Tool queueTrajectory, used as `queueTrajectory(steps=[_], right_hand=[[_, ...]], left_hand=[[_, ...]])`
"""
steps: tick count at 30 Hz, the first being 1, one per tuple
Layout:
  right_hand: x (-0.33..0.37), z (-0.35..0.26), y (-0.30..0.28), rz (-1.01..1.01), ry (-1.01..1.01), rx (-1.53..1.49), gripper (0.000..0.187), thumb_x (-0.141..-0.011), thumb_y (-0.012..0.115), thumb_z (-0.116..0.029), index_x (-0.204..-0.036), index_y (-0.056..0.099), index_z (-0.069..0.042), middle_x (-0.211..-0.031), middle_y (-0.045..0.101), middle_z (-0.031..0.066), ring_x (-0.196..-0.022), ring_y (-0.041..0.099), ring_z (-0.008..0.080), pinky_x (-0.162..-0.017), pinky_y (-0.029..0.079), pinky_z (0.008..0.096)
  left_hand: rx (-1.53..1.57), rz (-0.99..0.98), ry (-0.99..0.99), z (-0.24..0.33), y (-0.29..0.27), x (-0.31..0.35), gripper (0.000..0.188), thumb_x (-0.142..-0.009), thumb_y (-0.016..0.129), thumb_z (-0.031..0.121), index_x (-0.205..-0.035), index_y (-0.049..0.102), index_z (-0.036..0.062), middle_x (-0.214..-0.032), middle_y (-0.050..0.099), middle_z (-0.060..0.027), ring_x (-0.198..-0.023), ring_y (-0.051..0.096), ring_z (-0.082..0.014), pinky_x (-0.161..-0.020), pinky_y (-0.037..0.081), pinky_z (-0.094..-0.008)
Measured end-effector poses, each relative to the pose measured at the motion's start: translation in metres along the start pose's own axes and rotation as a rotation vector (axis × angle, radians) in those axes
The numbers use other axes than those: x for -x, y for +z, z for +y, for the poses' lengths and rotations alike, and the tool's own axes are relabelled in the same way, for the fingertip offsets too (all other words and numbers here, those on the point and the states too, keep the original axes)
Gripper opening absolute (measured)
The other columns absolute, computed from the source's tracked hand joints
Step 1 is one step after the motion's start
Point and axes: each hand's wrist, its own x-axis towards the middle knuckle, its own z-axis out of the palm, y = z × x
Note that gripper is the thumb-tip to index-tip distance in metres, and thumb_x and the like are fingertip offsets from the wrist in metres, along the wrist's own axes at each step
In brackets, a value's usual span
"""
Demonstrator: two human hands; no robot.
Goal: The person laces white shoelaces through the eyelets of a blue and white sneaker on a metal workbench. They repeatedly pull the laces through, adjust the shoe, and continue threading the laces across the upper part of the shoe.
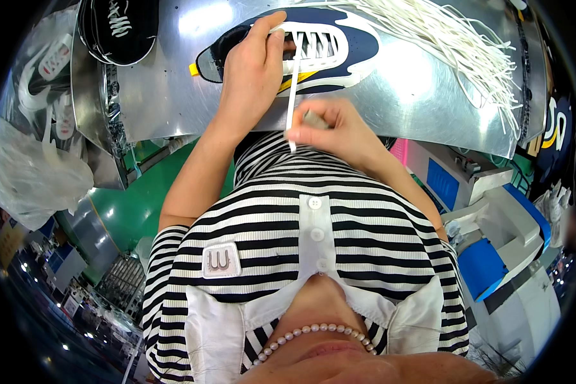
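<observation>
On the left, a clear bag (38,166) is hanging beside the metal table (173,89), and black shoes (118,38) are lying near the table's far left corner. Next, the left hand (253,70) is grasping the navy and white shoe (329,64) around its opening; some fingertips are hiding inside. That shoe is resting on the table in front of the person, heel pointing left. 1 white lace (292,96) is running from it towards the person, and the right hand (329,128) is pinching that lace while holding a small greyish thing (314,120) I cannot identify. At the right, a pile of white laces (454,45) is lying beyond the toe.

The step seems to be drawing the lace through. Doing it well probably means keeping the shoe steady, pulling evenly, and leaving the lace flat, with no twist.
</observation>
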Motion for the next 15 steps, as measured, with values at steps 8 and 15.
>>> queueTrajectory(steps=[8,15], right_hand=[[-0.038,0.011,-0.02,0.432,-0.378,-0.105,0.006,-0.089,0.071,-0.012,-0.089,0.068,-0.007,-0.072,0.059,-0.0092,-0.055,0.038,-0.0032,-0.047,0.025,0.015],[-0.051,0.01,-0.018,0.511,-0.339,-0.041,0.01,-0.088,0.071,-0.009,-0.091,0.068,-0.001,-0.081,0.066,-0.0018,-0.073,0.057,0.0026,-0.066,0.045,0.0172]], left_hand=[[0.052,-0.145,-0.021,0.001,-0.013,0.002,0.033,-0.1,0.052,0.02,-0.13,0.055,0.0058,-0.096,0.071,-0.0176,-0.084,0.07,-0.0258,-0.073,0.052,-0.0353],[-0.24,-0.216,0.046,0.009,-0.034,0.027,0.033,-0.089,0.071,0.022,-0.114,0.059,0.0042,-0.097,0.069,-0.0091,-0.087,0.067,-0.0199,-0.076,0.05,-0.0276]])
